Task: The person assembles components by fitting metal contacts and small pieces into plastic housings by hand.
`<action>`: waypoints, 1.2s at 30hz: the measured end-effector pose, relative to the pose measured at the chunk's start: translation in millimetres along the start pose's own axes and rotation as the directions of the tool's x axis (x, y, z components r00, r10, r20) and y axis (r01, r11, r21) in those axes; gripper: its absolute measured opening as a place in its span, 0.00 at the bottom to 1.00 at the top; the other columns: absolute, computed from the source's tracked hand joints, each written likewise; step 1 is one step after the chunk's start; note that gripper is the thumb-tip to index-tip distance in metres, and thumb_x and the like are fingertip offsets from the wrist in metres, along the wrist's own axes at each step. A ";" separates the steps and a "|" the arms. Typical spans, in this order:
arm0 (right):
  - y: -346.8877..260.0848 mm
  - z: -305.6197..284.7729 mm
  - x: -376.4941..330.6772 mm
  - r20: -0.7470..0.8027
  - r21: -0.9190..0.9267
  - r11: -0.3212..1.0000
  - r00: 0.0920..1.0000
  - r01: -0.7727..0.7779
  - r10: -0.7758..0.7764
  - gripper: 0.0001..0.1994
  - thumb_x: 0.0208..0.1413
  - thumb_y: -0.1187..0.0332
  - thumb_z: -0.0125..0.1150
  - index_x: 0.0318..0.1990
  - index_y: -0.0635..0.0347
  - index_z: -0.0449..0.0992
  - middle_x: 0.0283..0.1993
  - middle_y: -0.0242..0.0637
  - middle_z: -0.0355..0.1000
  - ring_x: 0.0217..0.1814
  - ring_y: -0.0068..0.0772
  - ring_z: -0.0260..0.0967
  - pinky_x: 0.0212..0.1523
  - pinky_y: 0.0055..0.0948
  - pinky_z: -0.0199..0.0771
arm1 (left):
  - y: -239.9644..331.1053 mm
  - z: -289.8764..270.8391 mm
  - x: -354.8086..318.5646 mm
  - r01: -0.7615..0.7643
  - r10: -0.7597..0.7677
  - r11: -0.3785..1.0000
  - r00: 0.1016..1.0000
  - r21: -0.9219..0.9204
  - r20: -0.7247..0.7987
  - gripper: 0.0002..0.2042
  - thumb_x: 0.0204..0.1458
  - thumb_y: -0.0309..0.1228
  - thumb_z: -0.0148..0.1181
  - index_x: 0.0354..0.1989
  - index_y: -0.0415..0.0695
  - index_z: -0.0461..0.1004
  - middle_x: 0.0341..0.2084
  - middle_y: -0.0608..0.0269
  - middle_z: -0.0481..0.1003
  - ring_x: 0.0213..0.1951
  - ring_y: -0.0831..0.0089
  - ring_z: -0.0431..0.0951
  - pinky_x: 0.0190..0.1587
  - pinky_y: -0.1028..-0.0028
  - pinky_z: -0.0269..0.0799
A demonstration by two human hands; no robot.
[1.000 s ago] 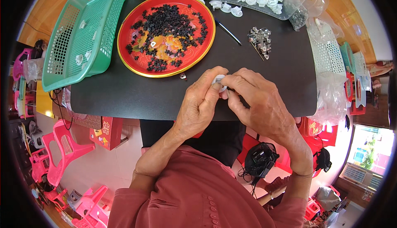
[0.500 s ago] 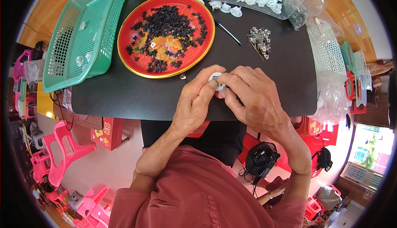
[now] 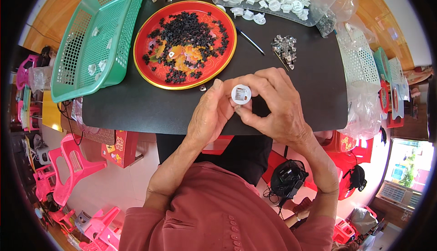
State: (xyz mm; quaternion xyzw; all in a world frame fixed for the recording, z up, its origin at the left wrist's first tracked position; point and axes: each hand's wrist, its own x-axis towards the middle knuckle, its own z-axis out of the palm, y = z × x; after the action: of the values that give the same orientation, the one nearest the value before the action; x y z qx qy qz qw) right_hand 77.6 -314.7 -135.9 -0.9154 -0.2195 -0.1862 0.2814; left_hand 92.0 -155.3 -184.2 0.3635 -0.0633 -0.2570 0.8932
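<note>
- white round plastic part;
- red tray, gold rim, floral centre, black small pieces;
- green mesh basket;
- black tabletop

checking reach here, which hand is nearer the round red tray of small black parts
Left. The left hand sits just below the round red tray's near rim; the right hand is farther off to the tray's right.

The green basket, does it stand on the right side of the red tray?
No, the green basket lies to the left of the red tray, at the left end of the black table.
</note>
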 end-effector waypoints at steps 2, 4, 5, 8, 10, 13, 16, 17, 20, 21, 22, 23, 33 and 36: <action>0.9 3.1 -1.1 -0.013 -0.023 1.000 1.000 0.009 -0.010 0.20 0.37 0.70 0.67 0.42 0.53 0.74 0.33 0.30 0.66 0.35 0.33 0.64 0.36 0.32 0.62 | -3.5 -7.1 2.1 -0.019 0.020 1.000 0.995 -0.012 0.097 0.27 0.66 0.45 0.29 0.52 0.33 0.66 0.36 0.59 0.71 0.38 0.73 0.71 0.48 0.71 0.67; -0.1 6.9 -1.7 -0.023 -0.047 0.999 0.999 0.022 -0.023 0.20 0.36 0.69 0.67 0.42 0.52 0.74 0.33 0.29 0.66 0.35 0.32 0.63 0.37 0.31 0.61 | -3.6 -8.6 2.3 -0.010 0.011 1.000 0.994 -0.008 0.105 0.26 0.66 0.45 0.28 0.52 0.33 0.66 0.35 0.59 0.71 0.39 0.73 0.71 0.48 0.71 0.67; -0.8 8.5 -1.4 -0.037 -0.047 0.999 0.999 0.025 -0.027 0.20 0.36 0.68 0.67 0.42 0.52 0.74 0.33 0.29 0.65 0.35 0.32 0.63 0.37 0.31 0.61 | -2.6 -7.6 1.8 -0.013 0.014 1.000 0.994 -0.008 0.106 0.26 0.66 0.45 0.28 0.52 0.33 0.66 0.35 0.59 0.71 0.39 0.73 0.71 0.48 0.71 0.67; -0.8 10.4 -1.9 -0.058 -0.062 0.998 0.998 0.020 -0.023 0.20 0.36 0.68 0.68 0.42 0.52 0.74 0.33 0.29 0.65 0.35 0.32 0.63 0.37 0.32 0.60 | -0.6 -3.6 0.9 0.030 -0.030 0.999 0.999 0.015 0.016 0.24 0.66 0.42 0.31 0.53 0.33 0.66 0.35 0.60 0.71 0.39 0.74 0.71 0.47 0.72 0.67; -1.3 10.6 -2.1 -0.065 -0.080 0.997 0.998 0.019 -0.024 0.19 0.37 0.68 0.68 0.42 0.52 0.75 0.33 0.28 0.65 0.35 0.31 0.63 0.37 0.32 0.60 | 1.7 -2.6 1.3 0.048 -0.050 0.992 0.999 0.113 0.010 0.21 0.65 0.37 0.34 0.53 0.33 0.65 0.35 0.59 0.71 0.39 0.74 0.71 0.48 0.73 0.67; -4.6 10.5 -2.7 -0.059 -0.098 0.995 0.998 0.009 -0.015 0.19 0.37 0.68 0.68 0.41 0.53 0.75 0.33 0.28 0.66 0.35 0.31 0.64 0.38 0.33 0.60 | 0.1 -4.3 0.0 0.073 -0.063 0.967 0.997 0.243 -0.050 0.18 0.63 0.34 0.39 0.54 0.35 0.66 0.31 0.65 0.73 0.33 0.82 0.70 0.33 0.83 0.62; -9.6 11.8 -3.2 -0.091 -0.107 0.994 0.996 -0.010 0.000 0.18 0.36 0.69 0.68 0.40 0.53 0.75 0.33 0.28 0.67 0.35 0.31 0.65 0.39 0.33 0.60 | -2.6 -3.4 -0.8 0.060 -0.054 0.971 0.998 0.233 -0.035 0.18 0.62 0.34 0.39 0.55 0.36 0.67 0.30 0.66 0.74 0.31 0.84 0.69 0.29 0.85 0.58; -9.6 11.2 -3.5 -0.092 -0.119 0.993 0.996 -0.015 0.004 0.18 0.36 0.69 0.69 0.40 0.53 0.75 0.33 0.28 0.68 0.35 0.31 0.65 0.39 0.33 0.60 | -3.7 -6.0 -0.8 0.054 -0.050 0.961 0.999 0.270 -0.019 0.19 0.62 0.35 0.40 0.56 0.36 0.66 0.31 0.65 0.75 0.33 0.83 0.71 0.30 0.84 0.60; -8.0 11.0 -3.6 -0.098 -0.121 0.992 0.995 -0.023 0.011 0.17 0.36 0.70 0.69 0.38 0.52 0.74 0.33 0.28 0.68 0.35 0.32 0.65 0.39 0.33 0.60 | -1.7 -4.6 -1.3 0.079 -0.079 0.978 0.997 0.193 -0.007 0.20 0.62 0.36 0.41 0.57 0.36 0.65 0.33 0.63 0.76 0.35 0.81 0.72 0.32 0.83 0.61; -6.3 10.6 -4.1 -0.097 -0.096 0.995 0.995 -0.026 0.017 0.16 0.36 0.71 0.70 0.37 0.52 0.74 0.33 0.28 0.68 0.35 0.32 0.65 0.38 0.33 0.60 | -1.8 -6.6 -1.9 0.093 -0.093 0.976 0.996 0.197 -0.009 0.21 0.62 0.37 0.41 0.58 0.37 0.64 0.34 0.62 0.76 0.37 0.80 0.73 0.32 0.83 0.61; -5.1 10.2 -3.5 -0.096 -0.070 0.997 0.995 -0.030 0.024 0.16 0.36 0.71 0.70 0.36 0.52 0.73 0.33 0.28 0.68 0.34 0.32 0.65 0.38 0.33 0.59 | -0.6 -5.9 -2.3 0.087 -0.087 0.977 0.996 0.196 -0.008 0.21 0.62 0.37 0.41 0.58 0.37 0.64 0.34 0.62 0.76 0.37 0.80 0.73 0.32 0.83 0.61; -4.6 9.6 -1.9 -0.095 -0.072 0.997 0.995 -0.026 0.019 0.16 0.36 0.71 0.70 0.36 0.52 0.73 0.33 0.28 0.68 0.34 0.32 0.65 0.38 0.33 0.59 | 1.2 -4.3 -2.5 0.094 -0.092 0.982 0.996 0.161 -0.018 0.20 0.62 0.37 0.41 0.58 0.37 0.64 0.34 0.64 0.75 0.36 0.81 0.72 0.32 0.83 0.61; -4.7 4.1 6.7 0.001 0.062 0.997 0.998 -0.055 0.055 0.15 0.36 0.72 0.69 0.34 0.52 0.71 0.31 0.28 0.66 0.33 0.31 0.64 0.36 0.33 0.58 | 0.7 -11.1 -5.7 0.109 -0.110 0.994 0.993 -0.015 -0.035 0.18 0.64 0.34 0.45 0.57 0.36 0.65 0.38 0.63 0.73 0.38 0.80 0.72 0.41 0.80 0.69; -3.7 -4.7 15.7 0.120 0.115 0.991 0.991 -0.070 0.057 0.13 0.38 0.72 0.68 0.34 0.54 0.72 0.30 0.30 0.68 0.32 0.30 0.66 0.36 0.31 0.61 | 0.6 -13.0 -5.7 0.083 -0.085 0.991 0.996 -0.103 -0.016 0.18 0.64 0.35 0.45 0.56 0.35 0.65 0.43 0.56 0.73 0.44 0.73 0.74 0.49 0.74 0.72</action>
State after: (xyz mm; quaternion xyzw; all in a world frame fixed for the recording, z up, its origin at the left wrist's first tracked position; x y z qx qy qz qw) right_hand 87.9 -310.1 -123.5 -0.9129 -0.2169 -0.1102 0.3278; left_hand 91.3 -144.0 -192.9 0.3223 -0.0256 -0.2936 0.8996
